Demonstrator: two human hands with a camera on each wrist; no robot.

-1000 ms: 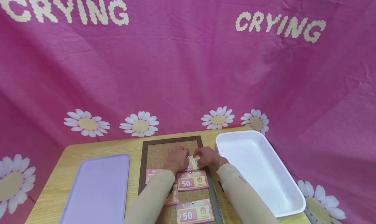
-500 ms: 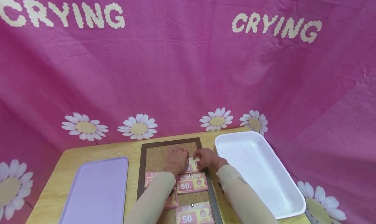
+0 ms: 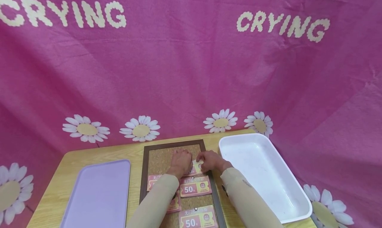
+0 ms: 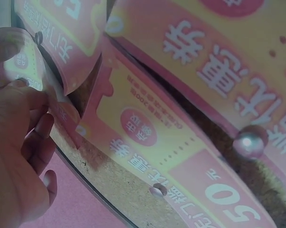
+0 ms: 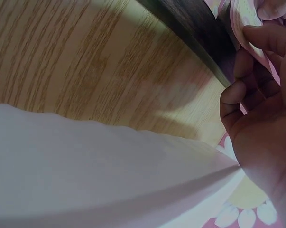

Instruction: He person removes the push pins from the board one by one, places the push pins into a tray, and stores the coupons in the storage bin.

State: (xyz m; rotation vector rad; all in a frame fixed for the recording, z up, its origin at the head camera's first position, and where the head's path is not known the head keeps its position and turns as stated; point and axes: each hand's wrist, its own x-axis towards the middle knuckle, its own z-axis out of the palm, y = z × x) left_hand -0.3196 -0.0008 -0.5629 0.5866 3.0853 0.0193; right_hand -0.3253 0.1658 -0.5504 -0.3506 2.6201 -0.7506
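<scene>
A pink-and-yellow paper coupon lies near the far right of a brown-framed cork board, between both hands. My left hand pinches its left part with thumb and fingertips; in the left wrist view this hand covers some of the paper. From the right, my right hand grips the coupon's edge; in the right wrist view the thumb lies on top, with curled fingers underneath. Just nearer, another coupon marked 50 is held by a round pushpin.
More coupons, one at the front right, are on the board, partly behind the left sleeve. A lilac tray lies to the left on the wooden table. A deep white tray stands right, beside the right forearm.
Both hands stay at the same coupon with nearly the same grip. The head view has shifted slightly. A pin seen at the coupon's top one second ago is hidden now.
</scene>
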